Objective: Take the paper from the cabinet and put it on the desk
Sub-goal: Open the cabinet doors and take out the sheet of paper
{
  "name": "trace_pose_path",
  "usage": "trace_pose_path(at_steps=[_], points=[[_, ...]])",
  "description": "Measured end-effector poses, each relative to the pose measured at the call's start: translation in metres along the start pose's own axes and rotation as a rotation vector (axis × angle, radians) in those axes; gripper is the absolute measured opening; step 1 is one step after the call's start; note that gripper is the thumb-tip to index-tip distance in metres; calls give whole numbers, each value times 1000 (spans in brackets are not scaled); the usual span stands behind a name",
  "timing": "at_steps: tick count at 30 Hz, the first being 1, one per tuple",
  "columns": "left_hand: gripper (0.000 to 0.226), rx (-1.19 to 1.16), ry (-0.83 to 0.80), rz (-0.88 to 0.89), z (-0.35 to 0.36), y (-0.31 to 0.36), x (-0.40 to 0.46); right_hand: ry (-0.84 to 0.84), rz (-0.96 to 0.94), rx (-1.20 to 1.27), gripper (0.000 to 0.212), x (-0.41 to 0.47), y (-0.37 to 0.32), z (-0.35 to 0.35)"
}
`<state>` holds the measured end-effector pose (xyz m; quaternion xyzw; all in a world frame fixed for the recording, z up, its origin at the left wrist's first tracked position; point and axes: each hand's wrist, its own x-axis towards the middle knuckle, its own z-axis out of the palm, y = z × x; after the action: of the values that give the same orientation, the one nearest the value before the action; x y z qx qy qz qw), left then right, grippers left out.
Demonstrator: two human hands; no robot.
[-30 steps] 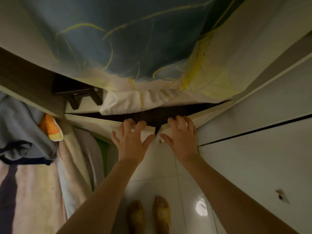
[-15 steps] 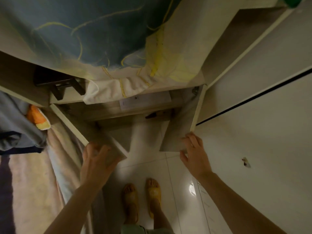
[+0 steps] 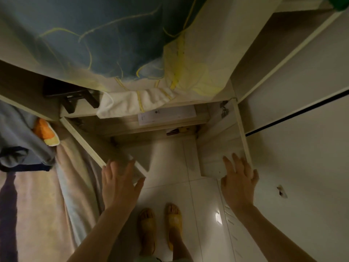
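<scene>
A low cabinet (image 3: pixel 160 127) under the blanket-covered surface stands with both doors swung open. On its upper shelf lies a white sheet of paper (image 3: pixel 167 114), partly under the hanging white cloth. My left hand (image 3: pixel 118 184) is spread open at the tip of the left door (image 3: pixel 98 154), fingers apart, holding nothing. Over the lower corner of the right door (image 3: pixel 222 148) my right hand (image 3: pixel 238 183) hovers open, its fingers close to or touching the door's edge. Both hands are well short of the paper.
A blue and yellow blanket (image 3: pixel 113 44) drapes over the top, with a white cloth (image 3: pixel 132 103) hanging down. Small dark items (image 3: pixel 175 131) sit on the lower shelf. Bedding (image 3: pixel 37 186) lies at the left, white wardrobe panels (image 3: pixel 302 148) at the right. My sandalled feet (image 3: pixel 160 224) stand on white tiles.
The two cabinet doors, shut a second ago with both hands at their top edges, have swung wide open. The paper on the shelf has come into sight. My hands have loosened off the doors.
</scene>
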<state>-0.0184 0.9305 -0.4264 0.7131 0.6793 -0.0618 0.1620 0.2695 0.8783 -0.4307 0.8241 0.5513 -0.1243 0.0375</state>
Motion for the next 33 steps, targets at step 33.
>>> trace_pose_path(at_steps=[33], points=[[56, -421, 204, -193, 198, 22, 303, 64, -113, 333, 49, 319, -94, 213]])
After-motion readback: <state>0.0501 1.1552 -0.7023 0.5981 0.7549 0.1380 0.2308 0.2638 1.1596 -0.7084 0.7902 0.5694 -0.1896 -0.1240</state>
